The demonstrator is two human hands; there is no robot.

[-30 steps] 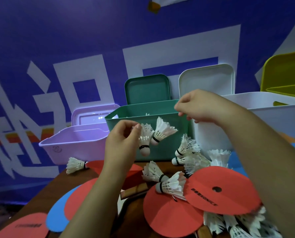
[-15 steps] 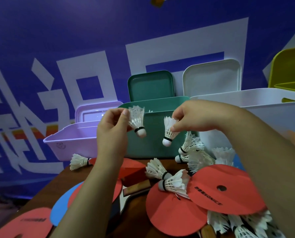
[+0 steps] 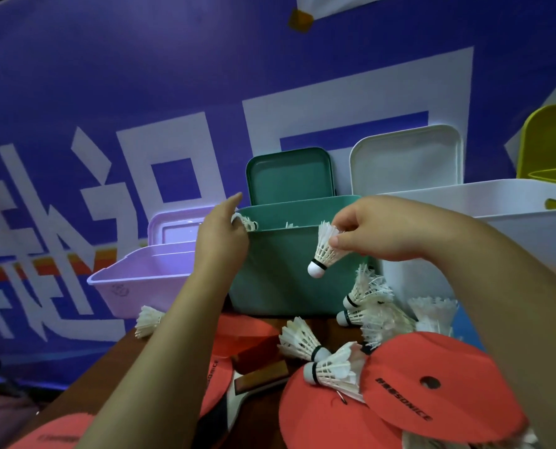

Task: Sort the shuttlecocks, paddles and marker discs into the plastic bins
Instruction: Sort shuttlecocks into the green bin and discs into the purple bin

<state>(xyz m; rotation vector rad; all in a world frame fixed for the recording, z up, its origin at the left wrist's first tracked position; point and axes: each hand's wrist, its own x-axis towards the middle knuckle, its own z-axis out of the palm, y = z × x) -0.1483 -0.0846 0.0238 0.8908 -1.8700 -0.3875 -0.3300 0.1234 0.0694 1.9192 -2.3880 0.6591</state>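
Note:
My left hand (image 3: pixel 218 244) is at the left rim of the green bin (image 3: pixel 286 286). It pinches a white shuttlecock (image 3: pixel 247 222) just over the rim, with the index finger raised. My right hand (image 3: pixel 380 231) holds a second shuttlecock (image 3: pixel 325 251) by its feathers, cork down, in front of the bin's front wall just below the rim. More feathers show inside the bin. Loose shuttlecocks (image 3: pixel 299 338) lie on the table among red marker discs (image 3: pixel 432 396). A paddle (image 3: pixel 257 377) lies partly under the discs.
A lilac bin (image 3: pixel 147 273) stands left of the green one and a white bin (image 3: pixel 432 267) right of it. Their lids lean on the blue wall behind. A yellow bin (image 3: pixel 552 150) is at the far right. One shuttlecock (image 3: pixel 148 319) lies under the lilac bin's front.
Both hands rose with their shuttlecocks. The left hand moved up and back to the green bin's rim. The right hand lifted its shuttlecock slightly toward the bin's front.

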